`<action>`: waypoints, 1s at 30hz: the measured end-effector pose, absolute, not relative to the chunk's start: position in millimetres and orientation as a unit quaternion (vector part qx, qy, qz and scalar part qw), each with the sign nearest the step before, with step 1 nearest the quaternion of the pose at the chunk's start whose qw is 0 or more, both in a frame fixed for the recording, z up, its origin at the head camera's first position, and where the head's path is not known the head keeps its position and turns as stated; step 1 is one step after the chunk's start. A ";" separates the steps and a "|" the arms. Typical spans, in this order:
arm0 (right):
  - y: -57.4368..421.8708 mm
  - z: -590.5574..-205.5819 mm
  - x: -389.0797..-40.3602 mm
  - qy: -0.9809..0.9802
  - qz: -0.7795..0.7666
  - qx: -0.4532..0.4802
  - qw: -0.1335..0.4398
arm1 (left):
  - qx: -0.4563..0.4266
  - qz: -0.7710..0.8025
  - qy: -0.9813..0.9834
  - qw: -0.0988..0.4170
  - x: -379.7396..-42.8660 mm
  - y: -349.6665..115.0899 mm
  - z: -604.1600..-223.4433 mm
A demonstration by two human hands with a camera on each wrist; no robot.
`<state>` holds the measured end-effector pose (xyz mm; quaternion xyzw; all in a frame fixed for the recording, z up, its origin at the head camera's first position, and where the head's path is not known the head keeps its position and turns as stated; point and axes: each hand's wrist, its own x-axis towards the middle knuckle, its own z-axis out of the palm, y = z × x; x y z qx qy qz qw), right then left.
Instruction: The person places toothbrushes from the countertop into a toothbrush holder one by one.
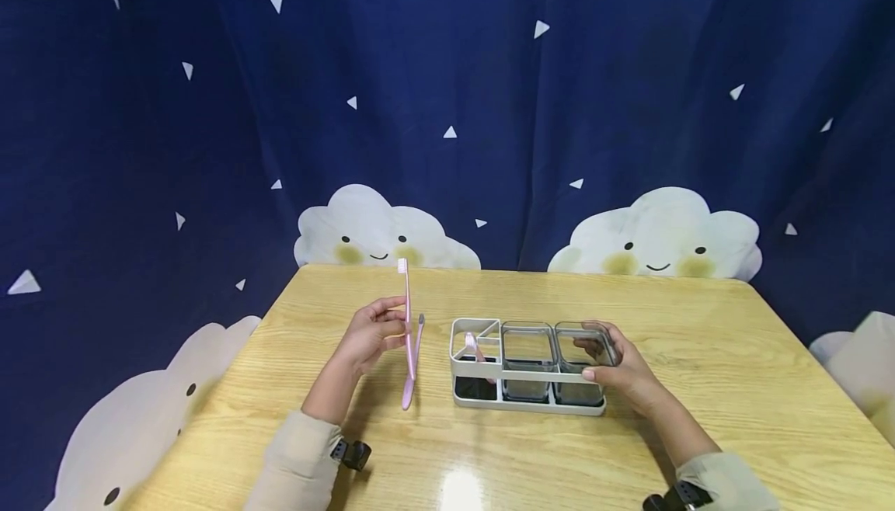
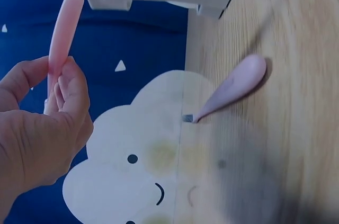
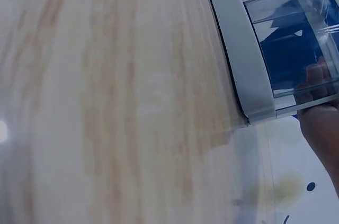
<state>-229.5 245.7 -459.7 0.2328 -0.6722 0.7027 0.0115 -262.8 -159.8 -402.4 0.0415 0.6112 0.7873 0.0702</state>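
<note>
My left hand (image 1: pixel 370 334) pinches a pink toothbrush (image 1: pixel 409 305) upright over the table, white bristles at the top. In the left wrist view its rounded handle end sticks out past the thumb and fingers. Another pink toothbrush (image 2: pixel 238 83) with grey bristles lies on the wood just beside this hand. To the right stands a white toothbrush holder (image 1: pixel 529 376) with two clear cups (image 1: pixel 529 348) and a divided left section, where a third pink toothbrush (image 1: pixel 478 353) leans. My right hand (image 1: pixel 625 371) grips the holder's right end, thumb at the front rail, fingers behind the end cup.
The light wooden table (image 1: pixel 713 356) carries the holder and the loose toothbrush. Behind it hangs a dark blue curtain (image 1: pixel 447 68) printed with clouds and white triangles. A pale block-like object (image 1: pixel 863 363) shows at the far right edge.
</note>
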 end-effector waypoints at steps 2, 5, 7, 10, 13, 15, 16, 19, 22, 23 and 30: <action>245.3 -459.8 -229.3 -0.669 0.705 0.237 0.013 | 0.041 0.789 0.609 0.071 -261.5 -157.2 -401.7; 244.9 -459.5 -228.7 -0.664 0.708 0.240 0.014 | 0.043 0.789 0.608 0.073 -259.2 -152.8 -399.4; 244.7 -459.0 -228.0 -0.661 0.710 0.240 0.015 | 0.047 0.790 0.607 0.073 -258.0 -149.6 -397.3; 244.5 -458.9 -227.1 -0.659 0.714 0.237 0.014 | 0.056 0.792 0.603 0.071 -256.0 -145.4 -394.1; 244.3 -459.3 -226.8 -0.661 0.713 0.233 0.011 | 0.062 0.796 0.597 0.072 -253.2 -141.7 -390.9; 244.0 -459.5 -226.8 -0.663 0.712 0.230 0.010 | 0.064 0.795 0.598 0.071 -251.2 -139.7 -389.3; 244.0 -459.8 -227.0 -0.663 0.712 0.230 0.010 | 0.064 0.795 0.599 0.070 -250.2 -138.6 -388.5; 243.8 -460.2 -227.4 -0.663 0.712 0.233 0.012 | 0.069 0.791 0.605 0.064 -248.1 -136.1 -387.1; 244.1 -460.9 -228.3 -0.661 0.712 0.237 0.012 | 0.078 0.792 0.603 0.054 -245.6 -133.5 -385.9; 244.2 -461.0 -228.6 -0.659 0.713 0.239 0.012 | 0.084 0.793 0.601 0.050 -244.7 -132.7 -385.5; 244.5 -460.1 -230.4 -0.663 0.710 0.239 0.010 | 0.144 0.812 0.565 0.022 -237.3 -125.6 -381.3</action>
